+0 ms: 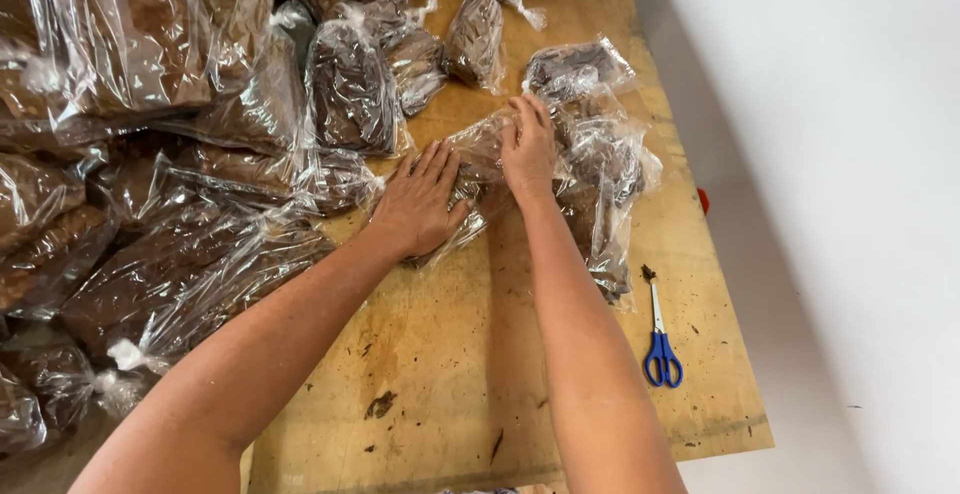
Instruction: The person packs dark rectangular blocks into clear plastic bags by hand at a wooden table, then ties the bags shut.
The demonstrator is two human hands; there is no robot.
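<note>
Both hands work on one clear plastic bag (478, 159) of brown material, lying approx. mid-counter, a bit toward the right edge. Left hand (418, 206) lies flat w/ fingers spread, palm pressing down on the bag's near end; no pinch, just pressure. Right hand (528, 149) rests on the bag's far end, fingers extended and close together, tips curled onto the plastic; whether it pinches the film can't be told.

Count: 1 bag under the hands. Just right of it, touching, a cluster of approx. 3 filled bags (600, 169) running toward the right edge; exact no. unclear since the film overlaps. At the far edge, about 4 smaller bags (475, 39) lie separately. Left half of the counter is buried under a big heap of bags (150, 154), too many and too overlapped to count. 1 pair of blue-handled scissors (660, 339) lies near the right edge, well apart from both hands, blades pointing to the far side.

Counter (450, 354) is bare plywood on the near side, w/ only small brown scraps (380, 404). Open room: near-middle strip between the forearms and out to the scissors. Right edge meets white floor; near-right corner is visible past the scissors.
</note>
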